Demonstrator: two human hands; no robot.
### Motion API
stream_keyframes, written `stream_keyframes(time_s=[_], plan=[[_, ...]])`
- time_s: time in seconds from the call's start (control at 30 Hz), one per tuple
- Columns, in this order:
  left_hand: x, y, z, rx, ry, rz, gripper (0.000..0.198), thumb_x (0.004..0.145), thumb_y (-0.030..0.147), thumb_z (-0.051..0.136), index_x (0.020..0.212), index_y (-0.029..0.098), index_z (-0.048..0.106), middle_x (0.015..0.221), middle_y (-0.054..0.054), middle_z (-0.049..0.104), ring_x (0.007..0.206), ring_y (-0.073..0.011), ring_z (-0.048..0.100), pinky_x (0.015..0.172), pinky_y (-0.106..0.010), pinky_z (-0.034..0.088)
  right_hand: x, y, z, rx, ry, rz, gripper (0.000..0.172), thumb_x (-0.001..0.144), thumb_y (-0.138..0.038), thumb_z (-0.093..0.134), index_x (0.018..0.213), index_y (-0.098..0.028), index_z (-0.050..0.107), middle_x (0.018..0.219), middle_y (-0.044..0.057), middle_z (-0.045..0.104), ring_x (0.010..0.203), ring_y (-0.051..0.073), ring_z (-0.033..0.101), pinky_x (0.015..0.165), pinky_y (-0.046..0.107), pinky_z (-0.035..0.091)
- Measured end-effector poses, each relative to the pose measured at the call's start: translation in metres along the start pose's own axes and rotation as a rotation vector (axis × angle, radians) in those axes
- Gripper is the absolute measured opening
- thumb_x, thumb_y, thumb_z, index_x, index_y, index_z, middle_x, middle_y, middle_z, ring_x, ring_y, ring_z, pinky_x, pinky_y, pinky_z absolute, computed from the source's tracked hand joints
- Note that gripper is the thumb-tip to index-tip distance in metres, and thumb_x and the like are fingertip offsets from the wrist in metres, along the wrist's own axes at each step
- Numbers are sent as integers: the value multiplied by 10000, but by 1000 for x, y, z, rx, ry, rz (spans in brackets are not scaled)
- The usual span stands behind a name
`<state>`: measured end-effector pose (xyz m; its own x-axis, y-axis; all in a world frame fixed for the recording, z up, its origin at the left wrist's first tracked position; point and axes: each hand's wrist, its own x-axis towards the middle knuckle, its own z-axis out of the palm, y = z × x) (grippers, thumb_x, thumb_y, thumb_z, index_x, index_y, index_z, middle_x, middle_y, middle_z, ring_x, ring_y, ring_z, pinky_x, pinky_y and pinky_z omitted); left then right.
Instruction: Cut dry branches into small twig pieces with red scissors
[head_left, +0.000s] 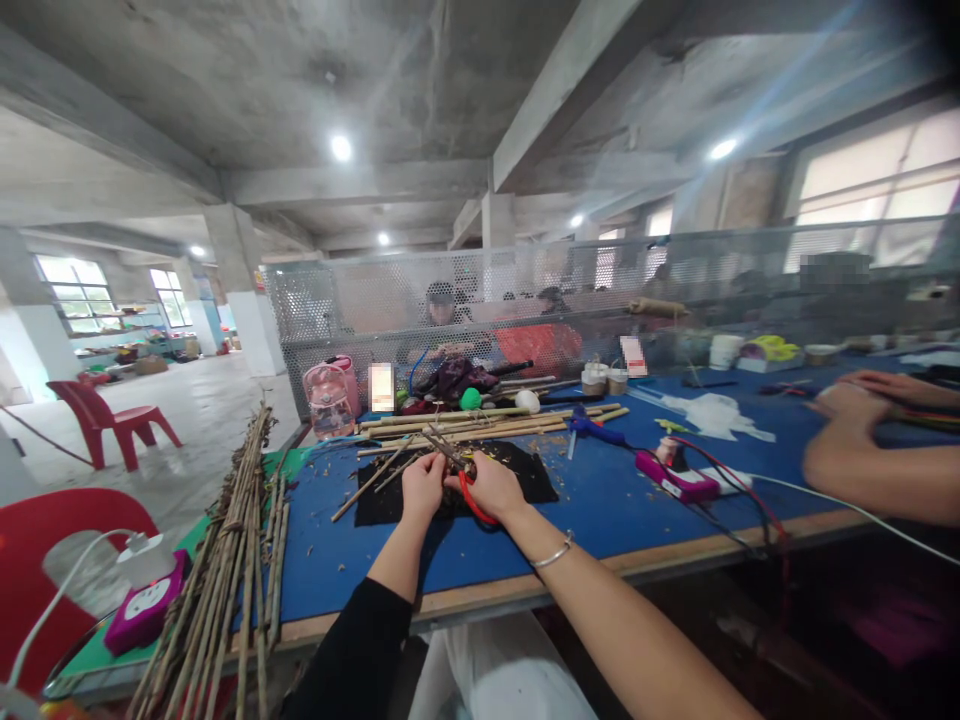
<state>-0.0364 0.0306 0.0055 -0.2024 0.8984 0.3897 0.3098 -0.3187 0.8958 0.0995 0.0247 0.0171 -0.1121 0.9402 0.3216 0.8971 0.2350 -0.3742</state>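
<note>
In the head view my right hand (493, 486) is closed around a pair of scissors with red handles (474, 502). Their dark blades point away from me and to the left, over a black cloth (536, 478). Just left of it, my left hand (424, 487) is pinched shut close to the blades. What its fingers hold is too small to make out. Thin sticks (369, 488) lie slantwise left of my left hand. Longer bamboo-like stalks (525, 425) lie behind both hands, and small brown scraps are scattered over the cloth and the blue tabletop (330, 570).
A tall bundle of dry stalks (232, 560) leans at the left table edge. A blue glue gun (596, 428) and a purple power strip (679, 480) with cords lie to the right. Another person's hands (855, 405) work at far right. A perforated metal screen (360, 300) stands behind.
</note>
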Motion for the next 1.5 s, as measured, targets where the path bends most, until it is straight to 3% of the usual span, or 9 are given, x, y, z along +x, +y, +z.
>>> stream_keyframes(time_s=[0.23,0.4,0.73,1.07,1.37,1.5], plan=[[5,-11,3,-35,13,-38,294,753,358,462,747,123,638,591,-29,577,541,-118,502,517,-215,389,1,2,0,12,-42,37,506,691,-650,474,915,-203,549,888,80,647,843,230,612,683,285,411],[4,-12,5,-219,-24,-162,256,736,374,485,731,137,582,554,6,515,452,-88,455,446,-204,378,2,4,3,26,-62,29,493,713,-633,465,947,-209,561,901,86,648,862,228,606,710,293,410],[5,-10,6,-449,-9,-223,312,682,439,549,768,139,556,588,10,524,508,-90,485,445,-189,379,2,5,4,2,17,-28,516,685,-632,504,940,-183,524,925,81,620,877,225,588,702,287,409],[4,-9,7,-314,-66,-123,146,692,274,521,683,134,561,591,-20,576,544,-108,512,530,-206,402,1,4,7,-31,118,-170,567,642,-633,548,935,-149,509,953,109,569,933,231,527,791,328,374],[5,-13,1,-102,-39,-40,233,738,324,470,665,140,592,576,-20,574,542,-122,509,532,-216,385,0,3,3,-45,-13,-75,539,693,-658,468,960,-192,510,886,82,636,840,224,600,680,295,407],[4,-11,2,-180,-49,-81,234,728,341,489,686,138,596,598,-24,581,558,-121,526,528,-211,402,1,3,2,-43,-57,-27,526,696,-665,458,936,-203,533,901,84,645,839,223,610,679,290,414]])
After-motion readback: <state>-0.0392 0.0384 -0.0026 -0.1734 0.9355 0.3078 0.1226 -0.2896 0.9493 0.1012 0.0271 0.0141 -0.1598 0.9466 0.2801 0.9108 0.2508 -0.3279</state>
